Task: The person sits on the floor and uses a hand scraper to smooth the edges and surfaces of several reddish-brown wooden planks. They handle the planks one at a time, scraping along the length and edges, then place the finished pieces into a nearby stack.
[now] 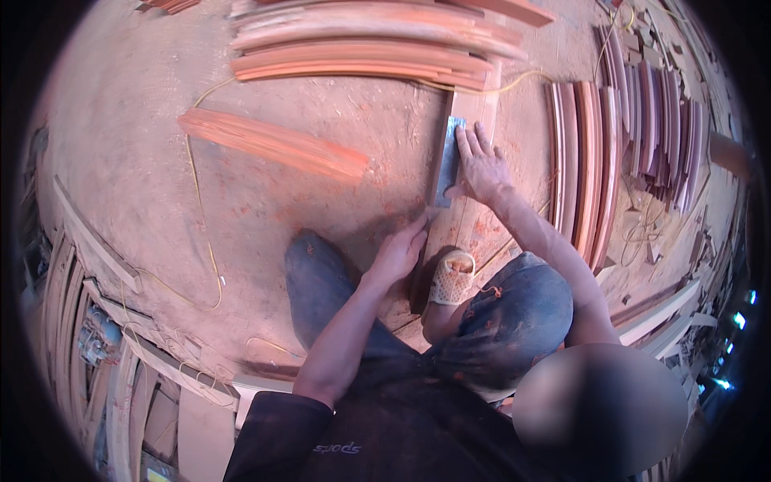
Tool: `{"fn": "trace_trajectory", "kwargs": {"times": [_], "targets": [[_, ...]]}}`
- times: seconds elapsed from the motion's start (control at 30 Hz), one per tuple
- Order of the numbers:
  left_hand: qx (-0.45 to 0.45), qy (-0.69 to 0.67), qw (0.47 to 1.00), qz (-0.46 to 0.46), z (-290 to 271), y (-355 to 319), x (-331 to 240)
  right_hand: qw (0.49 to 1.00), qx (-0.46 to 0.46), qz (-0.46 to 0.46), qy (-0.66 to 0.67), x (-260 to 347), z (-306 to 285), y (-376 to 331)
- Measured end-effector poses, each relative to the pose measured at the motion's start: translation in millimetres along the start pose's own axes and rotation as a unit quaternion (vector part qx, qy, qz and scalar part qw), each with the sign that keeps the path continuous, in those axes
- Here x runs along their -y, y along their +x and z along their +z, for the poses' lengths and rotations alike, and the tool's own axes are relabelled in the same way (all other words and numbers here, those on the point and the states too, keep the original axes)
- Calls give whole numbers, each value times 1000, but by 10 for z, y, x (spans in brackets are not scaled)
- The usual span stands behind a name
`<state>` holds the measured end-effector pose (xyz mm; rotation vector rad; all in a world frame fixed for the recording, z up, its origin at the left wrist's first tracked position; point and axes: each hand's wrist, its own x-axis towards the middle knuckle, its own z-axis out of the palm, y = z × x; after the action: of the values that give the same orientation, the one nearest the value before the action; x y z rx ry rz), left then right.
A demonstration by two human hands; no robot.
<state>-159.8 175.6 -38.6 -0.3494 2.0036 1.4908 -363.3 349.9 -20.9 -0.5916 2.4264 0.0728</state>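
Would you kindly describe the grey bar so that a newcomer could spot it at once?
Start from the stack of reddish boards at the top of the view, then follow the long board that runs from it toward the person. Along that board, beside the right hand, is the narrow grey bar, its shiny, metallic-looking face unlike the wood around it.

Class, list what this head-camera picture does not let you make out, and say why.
All in the head view:
- What the left hand grips, if anything: its own curled fingers hide it.
- The underside of the grey block: its upper face hides it.
- The farthest wood strips: the top edge cuts them off.
- Whatever lies under the blurred oval.
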Motion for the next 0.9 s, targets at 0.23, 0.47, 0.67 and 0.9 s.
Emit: {"fn": "trace_trajectory", "kwargs": {"times": [0.23,0.47,0.67,0.9], "targets": [[-72,-39,996,-32,-391,439,-373,1000,7,2,-18,49,-81,-20],[-91,43,993,61,-569,1569,-694,1000,6,-8,-7,-11,-44,7],[-86,11,992,97,-497,1665,-600,1000,12,-9,-6,-38,20,42],[-30,16,997,74,-423,1104,-477,1000,-1,-8,-1,-38,55,55]]}}
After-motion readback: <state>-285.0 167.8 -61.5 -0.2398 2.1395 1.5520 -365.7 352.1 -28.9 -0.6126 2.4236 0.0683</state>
